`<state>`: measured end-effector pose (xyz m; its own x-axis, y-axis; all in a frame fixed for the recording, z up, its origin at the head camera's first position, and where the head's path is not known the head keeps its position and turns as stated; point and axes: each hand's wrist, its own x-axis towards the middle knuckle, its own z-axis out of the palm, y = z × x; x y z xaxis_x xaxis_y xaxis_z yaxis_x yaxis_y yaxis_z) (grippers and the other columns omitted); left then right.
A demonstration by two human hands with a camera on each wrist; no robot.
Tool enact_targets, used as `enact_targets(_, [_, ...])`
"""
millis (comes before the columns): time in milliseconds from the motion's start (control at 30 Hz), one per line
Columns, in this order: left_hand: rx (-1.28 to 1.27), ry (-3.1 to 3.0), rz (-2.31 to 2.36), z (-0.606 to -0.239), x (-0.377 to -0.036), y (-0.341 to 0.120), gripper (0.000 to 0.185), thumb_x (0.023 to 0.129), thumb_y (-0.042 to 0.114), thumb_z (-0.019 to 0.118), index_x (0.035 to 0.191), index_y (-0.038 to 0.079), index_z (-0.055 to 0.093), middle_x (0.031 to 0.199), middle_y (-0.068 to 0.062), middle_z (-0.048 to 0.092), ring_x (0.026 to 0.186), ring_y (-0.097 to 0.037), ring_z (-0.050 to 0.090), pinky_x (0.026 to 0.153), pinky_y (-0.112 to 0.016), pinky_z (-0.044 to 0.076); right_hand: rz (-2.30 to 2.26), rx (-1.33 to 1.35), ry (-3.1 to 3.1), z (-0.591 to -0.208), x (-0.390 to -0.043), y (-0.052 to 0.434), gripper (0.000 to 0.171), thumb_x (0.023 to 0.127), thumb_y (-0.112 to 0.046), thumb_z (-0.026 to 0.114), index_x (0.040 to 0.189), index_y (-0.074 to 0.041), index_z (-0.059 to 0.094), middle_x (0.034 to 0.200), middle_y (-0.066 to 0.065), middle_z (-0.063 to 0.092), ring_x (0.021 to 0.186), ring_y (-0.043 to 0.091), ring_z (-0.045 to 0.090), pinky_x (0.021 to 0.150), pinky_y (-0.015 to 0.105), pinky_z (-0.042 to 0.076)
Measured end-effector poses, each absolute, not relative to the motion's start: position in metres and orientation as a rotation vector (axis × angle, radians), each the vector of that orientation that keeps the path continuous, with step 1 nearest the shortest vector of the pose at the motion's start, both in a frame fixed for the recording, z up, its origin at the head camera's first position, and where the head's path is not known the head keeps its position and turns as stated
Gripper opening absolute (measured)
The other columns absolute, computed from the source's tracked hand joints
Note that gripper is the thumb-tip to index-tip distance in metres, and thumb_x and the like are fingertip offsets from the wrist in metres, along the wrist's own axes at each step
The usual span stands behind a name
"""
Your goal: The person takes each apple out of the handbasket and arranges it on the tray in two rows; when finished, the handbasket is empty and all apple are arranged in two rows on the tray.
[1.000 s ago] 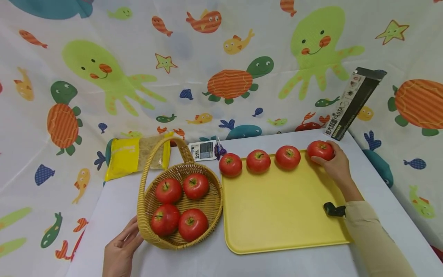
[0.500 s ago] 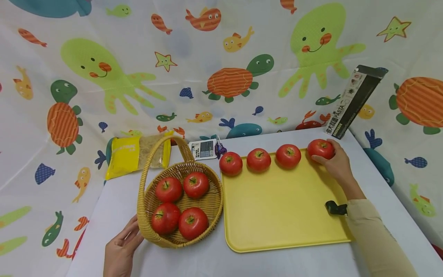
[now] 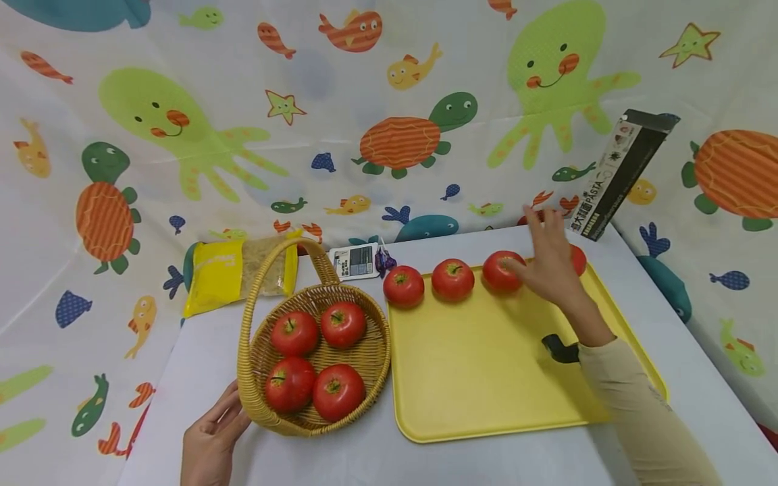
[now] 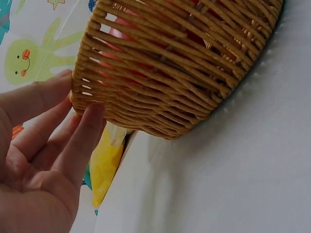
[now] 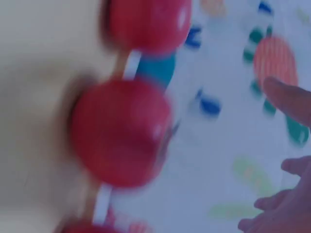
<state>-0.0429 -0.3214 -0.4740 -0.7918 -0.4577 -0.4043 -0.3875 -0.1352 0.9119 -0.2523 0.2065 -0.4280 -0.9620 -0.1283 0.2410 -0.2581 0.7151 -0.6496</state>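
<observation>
Above the far right part of a flat yellow rectangular tray [image 3: 462,364], hovering with the bare right hand [image 3: 552,263], spreading thumb and fingers wide and gripping nothing. Seeing a row of four round red apples [image 3: 453,280] along the tray's far edge, with narrow gaps between neighbours and with the rightmost partly hidden behind the hand; in the blurred right wrist view, showing apart from the fingers. Finding broad room across the yellow floor, from the row down to the near rim. Just left of the tray, leaving hardly any room between edges, seeing a round golden-brown wicker basket [image 3: 375,331] with a tall arched handle, holding four more round red apples [image 3: 338,393]. Against the basket's left outer wall, touching with the outstretched fingers of the bare left hand [image 3: 209,432], not wrapping round it. Beyond the tray's far right corner, noticing a long black-and-white pasta carton [image 3: 623,175]; behind the basket, a yellow plastic packet [image 3: 219,273].
</observation>
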Motion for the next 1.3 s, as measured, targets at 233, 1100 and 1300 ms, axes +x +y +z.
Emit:
enact_targets(233, [0.981,-2.041,-2.110,-0.475,-0.042,-0.321,0.040,0.087,0.007,0.082,0.125,0.016,0.074,0.134,0.013,0.056,0.106,0.015,0.059,0.093,-0.016,0.054,1.045,0.899,-2.793,-0.422,-0.241,0.097,0.100,0.090,-0.035,0.080,0.165,-0.016,0.017,0.170,0.017,0.002,0.154,0.041,-0.014,0.119,0.074,0.003])
enact_targets(1100, [1.005,-2.067,-2.100,-0.476,-0.043,-0.321,0.039,0.086,0.008,0.083,0.122,0.020,0.076,0.157,-0.006,0.041,0.107,0.015,0.058,0.094,-0.016,0.053,0.389,1.395,-2.888,-0.464,-0.219,-0.045,0.076,0.089,-0.045,0.078,0.154,-0.026,0.044,0.150,0.005,0.045,0.152,0.040,0.015,0.116,0.071,0.025])
enact_targets(1300, [0.998,-2.045,-2.109,-0.474,-0.043,-0.321,0.037,0.087,0.008,0.081,0.121,0.021,0.076,0.159,-0.006,0.039,0.106,0.015,0.059,0.094,-0.015,0.053,0.334,1.361,-2.868,-0.468,-0.215,-0.047,0.080,0.087,-0.051,0.077,0.154,-0.026,0.042,0.150,0.006,0.048,0.153,0.041,0.014,0.119,0.069,0.021])
